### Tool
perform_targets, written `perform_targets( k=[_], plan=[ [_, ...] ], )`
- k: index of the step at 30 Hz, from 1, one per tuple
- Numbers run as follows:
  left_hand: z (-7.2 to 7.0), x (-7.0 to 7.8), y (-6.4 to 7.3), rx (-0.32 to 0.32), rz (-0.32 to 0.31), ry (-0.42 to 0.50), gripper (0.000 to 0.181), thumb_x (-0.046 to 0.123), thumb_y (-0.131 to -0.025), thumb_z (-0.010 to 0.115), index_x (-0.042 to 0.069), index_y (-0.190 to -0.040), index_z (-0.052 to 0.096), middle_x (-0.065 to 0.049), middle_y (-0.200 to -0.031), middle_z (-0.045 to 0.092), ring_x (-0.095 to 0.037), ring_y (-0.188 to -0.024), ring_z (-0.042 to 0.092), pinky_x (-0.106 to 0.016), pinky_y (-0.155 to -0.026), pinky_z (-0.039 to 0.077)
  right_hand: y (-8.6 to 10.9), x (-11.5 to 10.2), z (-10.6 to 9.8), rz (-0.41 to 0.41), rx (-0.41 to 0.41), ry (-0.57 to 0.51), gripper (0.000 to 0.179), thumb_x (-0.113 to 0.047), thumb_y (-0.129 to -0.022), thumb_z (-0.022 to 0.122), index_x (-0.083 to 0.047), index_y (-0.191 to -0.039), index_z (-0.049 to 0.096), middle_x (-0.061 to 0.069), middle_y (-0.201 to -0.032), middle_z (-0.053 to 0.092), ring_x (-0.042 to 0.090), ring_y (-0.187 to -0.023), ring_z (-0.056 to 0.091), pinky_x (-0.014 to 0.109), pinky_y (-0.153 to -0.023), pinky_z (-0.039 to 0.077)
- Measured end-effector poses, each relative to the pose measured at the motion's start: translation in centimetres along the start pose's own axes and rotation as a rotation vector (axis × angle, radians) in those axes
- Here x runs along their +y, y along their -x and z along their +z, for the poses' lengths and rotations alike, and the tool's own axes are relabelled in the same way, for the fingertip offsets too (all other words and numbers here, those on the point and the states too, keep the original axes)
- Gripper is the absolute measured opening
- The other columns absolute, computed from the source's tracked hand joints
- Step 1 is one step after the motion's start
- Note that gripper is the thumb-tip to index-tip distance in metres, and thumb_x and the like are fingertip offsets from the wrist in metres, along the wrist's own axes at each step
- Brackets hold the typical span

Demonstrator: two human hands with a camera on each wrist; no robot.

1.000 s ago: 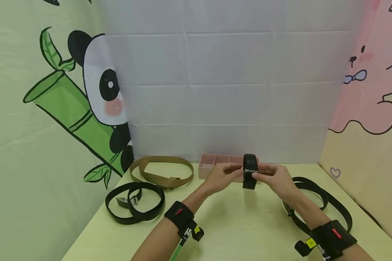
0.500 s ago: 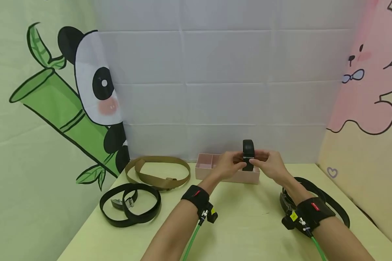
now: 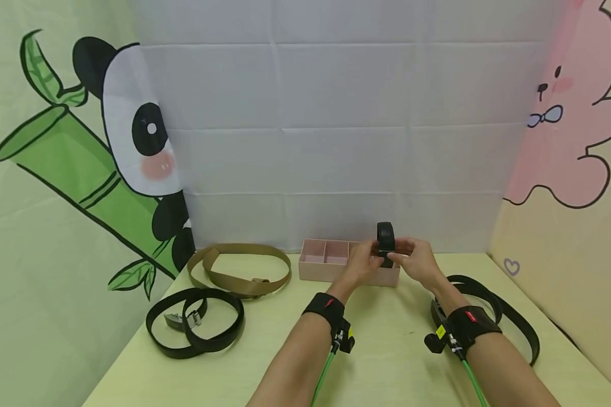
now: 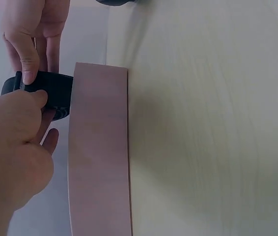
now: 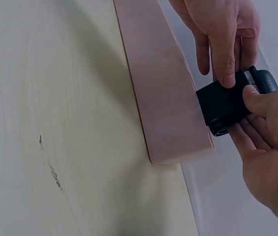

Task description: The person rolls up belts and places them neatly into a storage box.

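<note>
A rolled-up black belt (image 3: 385,234) stands upright at the right end of the pink divided box (image 3: 313,272). In the head view, my left hand (image 3: 360,264) pinches the roll from its left side. From the other side my right hand (image 3: 418,263) pinches it too. Both thumbs press on the belt's near face, seen close in the right wrist view, where the roll (image 5: 222,105) shows a metallic strip near its top. The roll's lower edge sits right at the box's rim in the left wrist view, hidden behind the box wall (image 4: 99,147).
On the left of the table (image 3: 377,362) lie a coiled tan belt (image 3: 244,282) and a black belt (image 3: 211,342) with a silver buckle. Another black belt (image 3: 521,319) lies at the right, partly behind my right forearm. A pale cloth wall (image 3: 336,141) rises behind the box.
Both hands have carried the rolled belt from in front of the box to over its right end. In the last half second it has dipped slightly.
</note>
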State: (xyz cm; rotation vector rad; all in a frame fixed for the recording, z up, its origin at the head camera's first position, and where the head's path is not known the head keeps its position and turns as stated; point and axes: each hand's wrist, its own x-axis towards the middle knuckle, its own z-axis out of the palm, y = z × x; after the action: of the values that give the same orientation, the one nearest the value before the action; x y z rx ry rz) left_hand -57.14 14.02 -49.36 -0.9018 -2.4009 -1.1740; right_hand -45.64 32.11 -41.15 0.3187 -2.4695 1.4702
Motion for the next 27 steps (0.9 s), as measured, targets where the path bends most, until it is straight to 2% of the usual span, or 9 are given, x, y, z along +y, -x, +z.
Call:
perform_targets(
  k=[4, 6, 7, 10, 11, 16, 21, 24, 27],
  plan=[
    [-2.6, 4.8, 2.2, -0.024, -0.003, -0.012, 0.048, 0.018, -0.106, 0.075, 0.006, -0.151, 0.063, -0.007, -0.122, 0.083, -0.017, -0.11, 0.08, -0.03, -0.098, 0.063, 0.3, 0.4, 0.2, 0.024, -0.014, 0.024, 0.038, -0.007, -0.108, 0.074, 0.009, -0.142, 0.069, 0.032, -0.135, 0.076, 0.049, -0.129, 0.074, 0.039, -0.094, 0.065],
    [-4.4, 7.9, 3.3, -0.069, -0.053, 0.003, 0.056, 0.007, -0.106, 0.074, -0.001, -0.158, 0.055, -0.015, -0.124, 0.082, -0.024, -0.112, 0.082, -0.034, -0.099, 0.064, 0.5, 0.6, 0.3, 0.038, -0.03, 0.039, 0.036, -0.007, -0.109, 0.072, 0.01, -0.141, 0.068, 0.032, -0.132, 0.076, 0.049, -0.122, 0.075, 0.036, -0.088, 0.065],
    [-4.6, 8.4, 3.6, -0.079, -0.061, 0.003, 0.058, 0.005, -0.105, 0.075, -0.002, -0.159, 0.053, -0.017, -0.124, 0.081, -0.026, -0.113, 0.082, -0.035, -0.099, 0.064, 0.6, 0.7, 0.4, 0.047, -0.037, 0.05, 0.036, -0.008, -0.11, 0.072, 0.01, -0.141, 0.068, 0.031, -0.131, 0.076, 0.048, -0.118, 0.076, 0.035, -0.085, 0.064],
    [-4.8, 8.5, 4.0, -0.103, -0.033, -0.038, 0.056, 0.003, -0.106, 0.075, 0.0, -0.158, 0.054, -0.018, -0.121, 0.08, -0.024, -0.108, 0.08, -0.032, -0.096, 0.063, 0.9, 0.7, 0.6, 0.049, -0.054, 0.117, 0.036, -0.009, -0.11, 0.071, 0.012, -0.14, 0.068, 0.03, -0.126, 0.077, 0.045, -0.11, 0.076, 0.033, -0.08, 0.063],
    [-4.3, 7.6, 4.0, -0.085, 0.012, -0.067, 0.051, 0.008, -0.107, 0.075, 0.003, -0.154, 0.057, -0.013, -0.117, 0.081, -0.019, -0.102, 0.077, -0.03, -0.091, 0.062, 1.0, 0.6, 0.7, 0.049, -0.055, 0.143, 0.036, -0.01, -0.11, 0.072, 0.012, -0.139, 0.069, 0.03, -0.126, 0.078, 0.045, -0.109, 0.076, 0.035, -0.08, 0.064],
    [-3.8, 6.6, 4.0, -0.073, 0.055, -0.182, 0.038, 0.01, -0.104, 0.077, 0.01, -0.141, 0.066, -0.006, -0.108, 0.084, -0.013, -0.091, 0.068, -0.03, -0.085, 0.053, 1.3, 0.2, 1.2, 0.04, -0.056, 0.271, 0.037, -0.013, -0.109, 0.072, 0.01, -0.139, 0.072, 0.03, -0.128, 0.08, 0.047, -0.118, 0.076, 0.053, -0.094, 0.065],
    [-4.5, 8.4, 4.4, -0.14, -0.032, -0.269, 0.033, 0.011, -0.108, 0.07, 0.013, -0.14, 0.069, -0.007, -0.107, 0.084, -0.025, -0.099, 0.072, -0.032, -0.083, 0.047, 1.1, 0.0, 1.8, 0.014, -0.049, 0.367, 0.027, -0.012, -0.104, 0.073, 0.006, -0.121, 0.08, 0.024, -0.108, 0.084, 0.043, -0.1, 0.077, 0.052, -0.086, 0.061],
    [-4.6, 8.9, 4.7, -0.17, -0.084, -0.325, 0.032, 0.017, -0.113, 0.064, 0.018, -0.145, 0.069, -0.006, -0.118, 0.084, -0.031, -0.114, 0.072, -0.038, -0.089, 0.048, 1.0, 0.1, 2.1, 0.001, -0.05, 0.4, 0.022, -0.013, -0.101, 0.074, 0.004, -0.113, 0.083, 0.02, -0.099, 0.085, 0.037, -0.089, 0.076, 0.046, -0.079, 0.058],
    [-4.5, 9.2, 4.8, -0.171, -0.121, -0.331, 0.033, 0.02, -0.114, 0.065, 0.019, -0.147, 0.069, -0.006, -0.131, 0.083, -0.034, -0.128, 0.069, -0.047, -0.099, 0.05, 1.1, 0.3, 2.3, 0.009, -0.049, 0.393, 0.024, -0.013, -0.101, 0.076, 0.005, -0.117, 0.082, 0.02, -0.104, 0.085, 0.037, -0.094, 0.078, 0.047, -0.082, 0.06]
  ],
)
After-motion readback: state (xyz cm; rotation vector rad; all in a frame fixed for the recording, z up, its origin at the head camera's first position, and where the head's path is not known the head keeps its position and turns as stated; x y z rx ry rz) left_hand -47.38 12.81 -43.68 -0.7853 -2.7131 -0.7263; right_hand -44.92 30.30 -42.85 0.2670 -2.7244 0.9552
